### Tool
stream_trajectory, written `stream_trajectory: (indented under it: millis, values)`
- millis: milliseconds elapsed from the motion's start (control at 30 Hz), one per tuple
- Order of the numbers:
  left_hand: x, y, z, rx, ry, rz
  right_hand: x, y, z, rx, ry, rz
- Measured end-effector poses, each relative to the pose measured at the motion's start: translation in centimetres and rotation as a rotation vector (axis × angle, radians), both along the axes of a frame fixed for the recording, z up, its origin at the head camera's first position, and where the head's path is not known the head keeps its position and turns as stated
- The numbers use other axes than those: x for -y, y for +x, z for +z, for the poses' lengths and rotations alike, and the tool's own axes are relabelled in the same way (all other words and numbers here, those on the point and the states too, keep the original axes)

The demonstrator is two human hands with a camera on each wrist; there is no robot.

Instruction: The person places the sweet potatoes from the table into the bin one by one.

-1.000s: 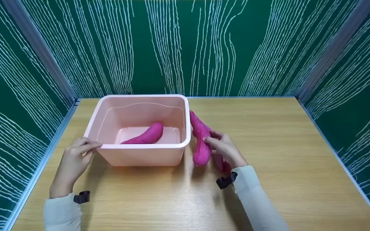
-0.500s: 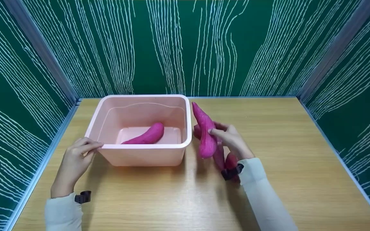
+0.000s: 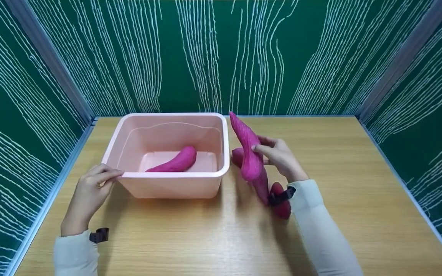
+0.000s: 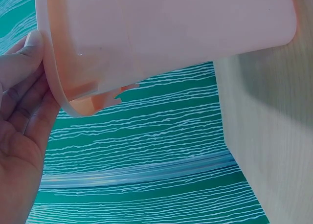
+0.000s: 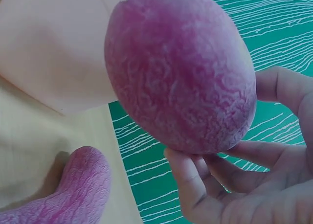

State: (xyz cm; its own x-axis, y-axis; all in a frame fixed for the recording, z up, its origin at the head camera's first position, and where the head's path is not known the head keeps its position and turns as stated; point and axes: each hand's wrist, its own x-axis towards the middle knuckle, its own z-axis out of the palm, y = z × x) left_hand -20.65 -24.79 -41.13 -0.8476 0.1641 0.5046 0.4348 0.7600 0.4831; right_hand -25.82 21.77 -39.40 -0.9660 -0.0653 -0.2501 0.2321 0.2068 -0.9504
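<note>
My left hand [image 3: 90,195] pinches the near left corner of the rim of a pale pink plastic bin [image 3: 175,186]; the left wrist view shows the thumb [image 4: 33,40] on one face of the rim. My right hand [image 3: 280,155] holds a magenta sweet potato [image 3: 247,143], thumb on top, raised just right of the bin. Its narrow end points away and its rounded end faces the right wrist camera. Below it, another sweet potato [image 3: 261,188] lies on the table, partly covered. A redder one [image 3: 280,209] shows beneath the right wrist strap. Inside the bin rests one sweet potato [image 3: 178,161].
A wooden table [image 3: 190,241] carries the bin and the loose sweet potatoes. Green panels [image 3: 320,57] with white wavy lines enclose the back and both sides, joined by metal corner posts [image 3: 393,57].
My right hand has lifted the sweet potato and moved it away and slightly right, uncovering more of those beneath. My left hand and the bin stay put.
</note>
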Motion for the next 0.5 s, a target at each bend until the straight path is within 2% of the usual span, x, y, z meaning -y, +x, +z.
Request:
stream_trajectory:
  millis: [233,500]
  values:
    - [0.0,0.0,-0.1,-0.022,-0.011,-0.006,-0.1,-0.4,0.8,-0.007,0.008,-0.005]
    - [-0.1,0.0,0.0,-0.041,-0.023,0.001,0.3,-0.9,1.8,-0.070,0.028,0.020]
